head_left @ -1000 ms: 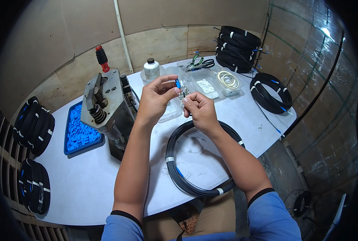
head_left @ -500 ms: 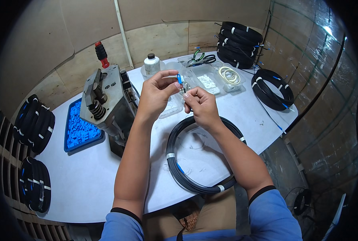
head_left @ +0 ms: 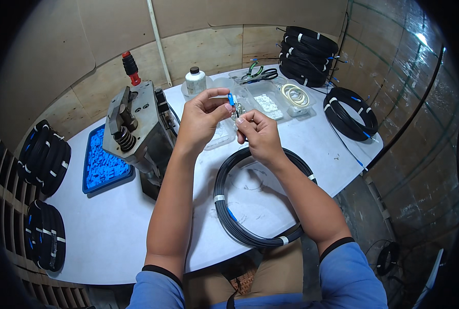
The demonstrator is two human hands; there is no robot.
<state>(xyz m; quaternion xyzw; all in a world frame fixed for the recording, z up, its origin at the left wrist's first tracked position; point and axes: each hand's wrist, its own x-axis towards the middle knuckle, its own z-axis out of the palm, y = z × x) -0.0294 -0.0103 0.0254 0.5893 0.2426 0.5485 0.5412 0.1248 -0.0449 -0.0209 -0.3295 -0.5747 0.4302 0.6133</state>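
Blue connector (head_left: 231,100) between curved left fingers (head_left: 219,112)

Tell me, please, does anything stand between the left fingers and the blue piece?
Nothing visible does: the left hand holds the blue piece in its fingers. The right hand sits lower, to the right.

"What's the left hand (head_left: 206,118) holding?"

"A small blue connector (head_left: 231,99), pinched upright by thumb and fingers. The right hand (head_left: 258,131) pinches a thin black cable (head_left: 237,115) just below."

"And on the white table (head_left: 116,232)?"

"A white-banded black cable coil (head_left: 222,177); left of it, a metal press (head_left: 149,116) beside a dark blue tray (head_left: 108,187)."
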